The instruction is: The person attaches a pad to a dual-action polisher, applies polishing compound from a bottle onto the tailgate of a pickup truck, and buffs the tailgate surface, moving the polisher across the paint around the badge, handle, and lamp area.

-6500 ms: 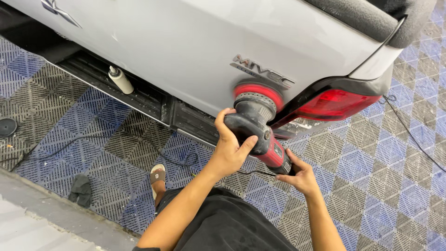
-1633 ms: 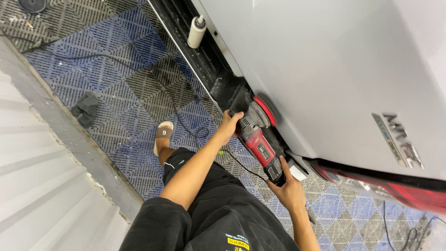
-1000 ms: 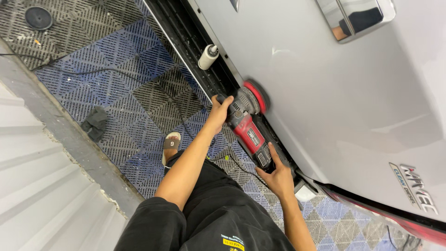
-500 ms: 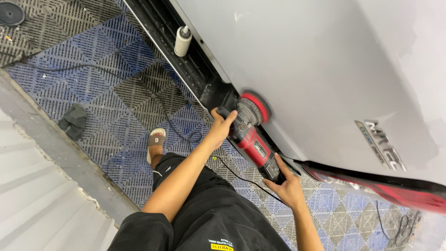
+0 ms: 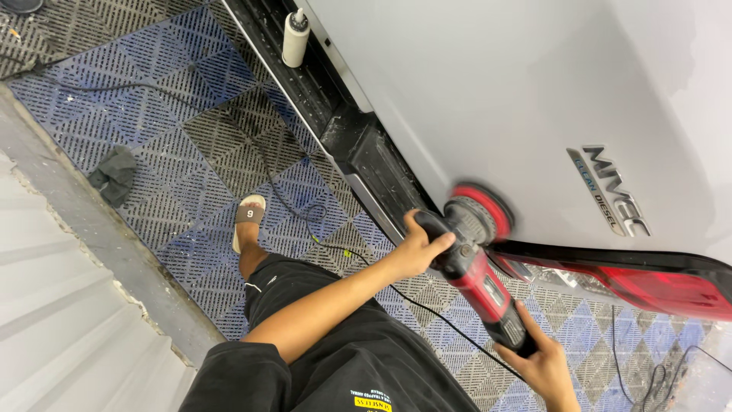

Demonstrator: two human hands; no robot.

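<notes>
The red polisher presses its pad flat on the silver tailgate, low beside the tail light. The left hand clasps its head, the right hand its handle. No finished area is distinguishable.

Car panel blocks the right, red tail light below the polisher (pad touching the panel), open floor on the left

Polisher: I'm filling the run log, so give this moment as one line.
left hand: grips polisher head | right hand: holds rear handle | pad on silver tailgate | above tail light
</notes>
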